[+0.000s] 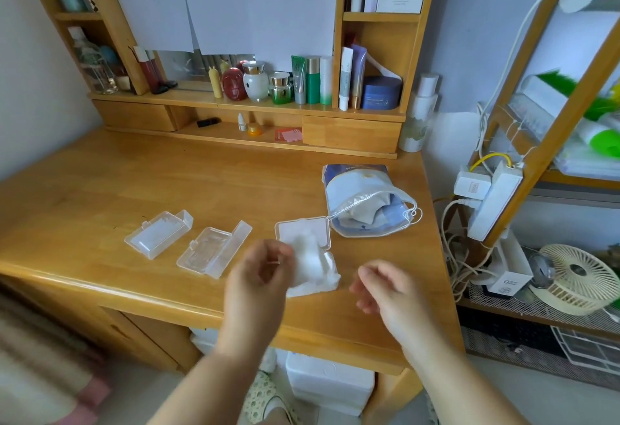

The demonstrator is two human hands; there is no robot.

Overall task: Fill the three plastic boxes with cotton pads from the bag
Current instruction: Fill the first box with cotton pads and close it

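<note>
left hand [260, 270]: fingers curled, pinching a blurry wad of cotton pads [313, 268] just over the third box [303, 231]
right hand [382, 287]: loosely curled, nothing in it, hovering near the counter [100, 189] front edge, right of the pads
boxes: two clear ones [159, 233] [214, 248] lie open toward the front-left
bag [365, 203]: open, near the right edge, touching the third box

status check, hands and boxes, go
Left hand holds cotton pads over the right box, blurred. Right hand loosely curled, holding nothing. Left box and middle box open, look unfilled. Bag open behind; nothing in the way.
</note>
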